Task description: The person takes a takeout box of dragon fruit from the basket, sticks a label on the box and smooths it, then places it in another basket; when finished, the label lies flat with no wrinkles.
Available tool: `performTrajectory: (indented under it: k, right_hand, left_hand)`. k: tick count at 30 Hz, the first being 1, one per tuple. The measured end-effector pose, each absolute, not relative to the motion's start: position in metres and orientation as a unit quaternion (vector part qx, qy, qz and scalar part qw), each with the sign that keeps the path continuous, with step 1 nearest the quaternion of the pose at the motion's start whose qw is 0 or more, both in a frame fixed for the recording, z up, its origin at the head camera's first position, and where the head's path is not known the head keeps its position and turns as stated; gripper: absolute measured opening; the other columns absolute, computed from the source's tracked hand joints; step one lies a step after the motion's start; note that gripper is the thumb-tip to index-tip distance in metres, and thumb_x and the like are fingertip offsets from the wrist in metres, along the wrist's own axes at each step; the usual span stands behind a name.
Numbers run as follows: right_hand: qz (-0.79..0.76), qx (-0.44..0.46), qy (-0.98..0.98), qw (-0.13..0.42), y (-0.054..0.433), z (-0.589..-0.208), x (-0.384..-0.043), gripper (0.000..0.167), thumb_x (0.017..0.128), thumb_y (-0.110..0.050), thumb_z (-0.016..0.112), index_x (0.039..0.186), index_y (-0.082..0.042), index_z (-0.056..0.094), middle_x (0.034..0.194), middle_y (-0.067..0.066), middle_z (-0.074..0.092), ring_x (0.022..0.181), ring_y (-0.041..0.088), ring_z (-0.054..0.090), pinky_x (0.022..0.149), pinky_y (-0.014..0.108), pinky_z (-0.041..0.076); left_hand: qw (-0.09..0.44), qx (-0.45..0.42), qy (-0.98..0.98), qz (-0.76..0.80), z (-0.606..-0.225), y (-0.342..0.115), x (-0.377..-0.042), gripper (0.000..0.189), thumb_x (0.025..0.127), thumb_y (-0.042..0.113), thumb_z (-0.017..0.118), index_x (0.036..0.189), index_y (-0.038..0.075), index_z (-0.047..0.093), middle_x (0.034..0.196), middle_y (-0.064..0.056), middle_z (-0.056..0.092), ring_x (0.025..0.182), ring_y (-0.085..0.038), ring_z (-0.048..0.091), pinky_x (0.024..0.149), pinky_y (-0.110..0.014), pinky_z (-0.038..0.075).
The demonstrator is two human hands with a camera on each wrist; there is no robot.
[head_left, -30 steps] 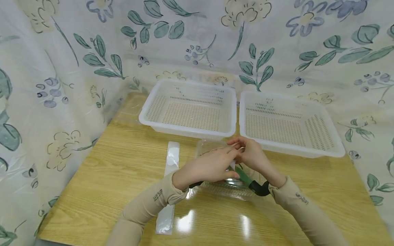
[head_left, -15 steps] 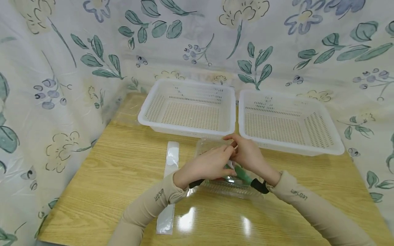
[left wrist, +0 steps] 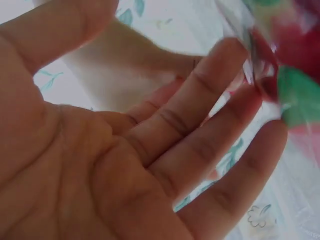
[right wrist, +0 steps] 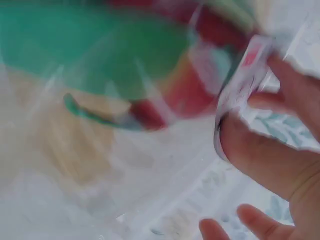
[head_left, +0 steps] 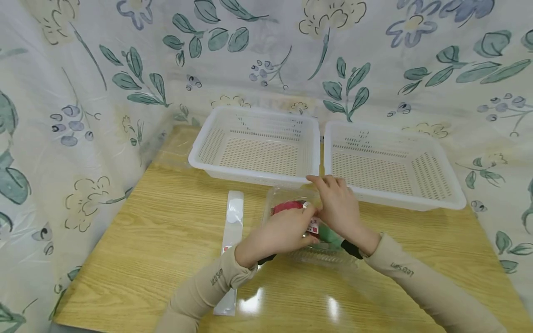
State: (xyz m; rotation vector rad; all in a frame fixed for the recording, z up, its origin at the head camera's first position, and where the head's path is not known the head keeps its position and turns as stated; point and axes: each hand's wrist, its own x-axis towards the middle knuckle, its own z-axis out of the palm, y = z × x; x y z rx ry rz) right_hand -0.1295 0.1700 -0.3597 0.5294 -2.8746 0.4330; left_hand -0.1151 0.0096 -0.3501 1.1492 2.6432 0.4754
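Clear box (head_left: 310,252) on the bench (head_left: 137,249), just before the two baskets, red and green contents inside, lid apparently not yet off. Left hand (head_left: 283,231) on top, fingers nearly straight, pressing. Right hand (head_left: 339,208) pinching a small white label (head_left: 313,225) at the box. Left basket (head_left: 254,173) and right basket (head_left: 391,199) hold nothing. Flat plastic strip (head_left: 231,231) lying left of the box.

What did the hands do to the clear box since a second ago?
Both hands stayed on the clear box and worked at its lid; red and green contents now show, which were hidden before. The right hand's fingers reached further back. The two baskets and flat packet stayed put.
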Motion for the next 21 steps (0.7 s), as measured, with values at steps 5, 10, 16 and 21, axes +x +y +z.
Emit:
performTrajectory:
  k: [5,10,16,21]
  right_hand:
    - [0.152,0.249,-0.952,0.086,0.170,-0.362,-0.126,0.057,0.072,0.006,0.077,0.123,-0.008,0.059,0.092,0.010,0.068,0.075,0.025,0.061,0.052,0.031,0.049]
    - [0.161,0.294,-0.940,0.067,0.166,-0.365,-0.118,0.042,0.078,0.010,0.069,0.116,-0.005,0.063,0.094,0.009,0.071,0.080,0.022,0.067,0.064,0.032,0.055]
    - [0.118,0.298,-0.937,0.142,0.169,-0.370,-0.094,0.042,0.069,-0.002,0.082,0.108,-0.003,0.066,0.094,0.011,0.071,0.089,0.030,0.065,0.076,0.042,0.056]
    - [0.116,0.264,-0.952,0.104,0.174,-0.374,-0.069,0.058,0.079,-0.016,0.077,0.130,-0.001,0.054,0.119,0.019,0.067,0.116,0.043,0.056,0.093,0.062,0.046]
  left_hand:
    - [0.089,0.378,0.907,0.164,-0.353,0.009,-0.107,0.051,0.088,0.039,0.069,0.124,0.008,0.050,0.099,-0.002,0.070,0.086,-0.015,0.068,0.071,-0.027,0.055]
    - [0.063,0.359,0.918,0.159,-0.361,0.009,-0.099,0.043,0.088,0.039,0.069,0.115,0.009,0.055,0.098,-0.001,0.068,0.085,-0.014,0.067,0.068,-0.026,0.055]
    - [-0.052,0.372,0.922,0.096,-0.374,0.015,-0.086,0.042,0.084,0.039,0.073,0.111,0.009,0.061,0.104,0.000,0.063,0.094,-0.013,0.064,0.085,-0.027,0.054]
    - [-0.123,0.367,0.921,0.033,-0.386,0.017,-0.077,0.049,0.081,0.046,0.071,0.114,0.012,0.061,0.117,-0.002,0.061,0.109,-0.017,0.062,0.094,-0.033,0.051]
